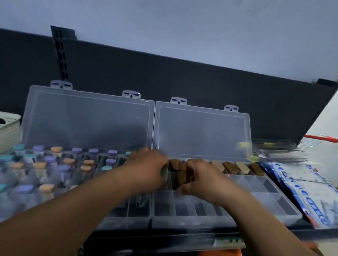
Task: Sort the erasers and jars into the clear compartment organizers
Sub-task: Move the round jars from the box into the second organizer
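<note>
Both forearms reach from 6 o'clock over a dark tabletop beneath a pale wall. On the left hand, fingers grasp a grey-green piece; the right hand fingers curl round a brown eraser. Other erasers line the right organizer's far row, long axes running 11 to 5 o'clock; jars stand upright at 9 o'clock.

Two raised clear plastic lids wall off the back. Pastel-capped jars crowd the left clear plastic organizer. The right clear plastic organizer has open front compartments, with blue-and-white printed packets just beside them.
</note>
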### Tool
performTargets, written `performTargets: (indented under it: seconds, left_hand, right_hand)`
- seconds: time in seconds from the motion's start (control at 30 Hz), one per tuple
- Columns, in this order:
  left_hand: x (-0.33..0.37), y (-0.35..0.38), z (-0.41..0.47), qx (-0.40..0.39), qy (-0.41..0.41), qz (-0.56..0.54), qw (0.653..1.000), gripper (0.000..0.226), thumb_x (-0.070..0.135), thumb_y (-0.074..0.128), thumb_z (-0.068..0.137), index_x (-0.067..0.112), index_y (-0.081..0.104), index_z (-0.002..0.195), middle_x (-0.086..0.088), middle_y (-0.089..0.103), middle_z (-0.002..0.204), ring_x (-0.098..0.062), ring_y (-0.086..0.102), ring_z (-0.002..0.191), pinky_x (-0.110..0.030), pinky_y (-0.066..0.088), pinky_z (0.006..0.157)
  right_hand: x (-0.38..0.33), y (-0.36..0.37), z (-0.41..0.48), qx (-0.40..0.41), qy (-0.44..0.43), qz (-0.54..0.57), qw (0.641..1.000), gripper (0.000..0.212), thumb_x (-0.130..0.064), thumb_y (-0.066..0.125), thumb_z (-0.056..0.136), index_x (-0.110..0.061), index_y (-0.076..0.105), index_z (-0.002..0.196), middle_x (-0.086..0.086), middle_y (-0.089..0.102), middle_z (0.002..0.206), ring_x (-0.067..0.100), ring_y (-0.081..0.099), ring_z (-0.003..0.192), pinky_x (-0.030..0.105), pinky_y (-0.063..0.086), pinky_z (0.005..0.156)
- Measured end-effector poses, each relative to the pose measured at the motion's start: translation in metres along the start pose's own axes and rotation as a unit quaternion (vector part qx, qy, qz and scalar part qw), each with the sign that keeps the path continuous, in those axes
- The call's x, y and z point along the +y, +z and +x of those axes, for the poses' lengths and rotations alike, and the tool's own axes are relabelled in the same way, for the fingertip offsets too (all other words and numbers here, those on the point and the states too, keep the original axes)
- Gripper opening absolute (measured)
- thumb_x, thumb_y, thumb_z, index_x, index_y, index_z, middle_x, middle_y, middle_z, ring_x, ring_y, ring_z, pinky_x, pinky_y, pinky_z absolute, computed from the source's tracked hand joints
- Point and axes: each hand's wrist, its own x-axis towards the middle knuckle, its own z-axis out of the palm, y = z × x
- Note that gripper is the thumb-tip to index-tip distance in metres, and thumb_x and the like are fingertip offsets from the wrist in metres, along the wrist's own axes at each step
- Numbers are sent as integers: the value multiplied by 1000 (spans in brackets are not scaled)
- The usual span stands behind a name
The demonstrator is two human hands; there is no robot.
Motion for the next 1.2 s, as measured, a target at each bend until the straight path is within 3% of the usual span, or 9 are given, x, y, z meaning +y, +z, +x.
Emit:
performTargets:
  seconds: [0.17, 0.3, 0.43, 0.6, 0.73, 0.87, 1.2]
  left_hand:
    - [3, -1, -5, -14, -42, 19, 999, 31, 39, 66, 79, 34, 60, 109, 1, 55, 111, -24, 45, 110, -39, 40, 91]
    - [-7, -8, -20, 42, -70, 26, 996, 47, 43, 65, 80, 31, 53, 123, 0, 50, 125, -26, 40, 120, -40, 36, 98]
    - [-39, -21, -57, 135, -91, 65, 985, 57, 47, 59, 85, 28, 43, 136, 2, 44, 138, -23, 37, 128, -34, 31, 104]
    - [-106, -44, -147, 232, -138, 136, 953, 63, 60, 43, 82, 22, 48, 132, -1, 46, 137, -24, 39, 130, -38, 28, 102]
    - [-171, -60, -235, 234, -196, 174, 936, 64, 62, 43, 87, 26, 35, 141, 1, 36, 148, -22, 28, 137, -42, 23, 109]
    - [-229, -80, -320, 227, -246, 191, 923, 71, 64, 36, 90, 25, 22, 148, 0, 23, 155, -23, 16, 143, -43, 17, 113]
    - [-338, -114, -487, 234, -340, 186, 891, 73, 66, 36, 88, 26, 20, 147, 0, 24, 154, -22, 16, 142, -45, 16, 115]
  right_hand:
    - [-2, -9, 2, -35, -36, -37, 998, 33, -35, 77, 76, -42, 45, 80, -17, 48, 89, 0, 48, 78, 18, 36, 60]
    - [-21, -13, 6, -3, -50, -66, 997, 30, -44, 67, 83, -30, 54, 106, -5, 51, 107, 15, 53, 94, 33, 47, 79]
    - [-67, 2, 6, 69, -117, -114, 984, 39, -43, 58, 91, -23, 53, 124, 2, 52, 122, 24, 51, 112, 38, 44, 94]
    - [-164, 36, 1, 102, -198, -161, 962, 48, -43, 50, 95, -24, 43, 138, 2, 45, 140, 26, 40, 128, 36, 33, 105]
    - [-257, 75, -12, 97, -229, -169, 954, 60, -51, 42, 96, -28, 27, 149, 0, 24, 157, 23, 21, 143, 38, 19, 114]
    - [-349, 116, -25, 98, -278, -170, 940, 64, -53, 40, 96, -29, 21, 151, -2, 19, 159, 21, 16, 145, 41, 17, 115]
    - [-528, 195, -44, 78, -367, -161, 913, 70, -59, 42, 93, -28, 20, 152, 0, 19, 159, 22, 15, 146, 46, 17, 118]
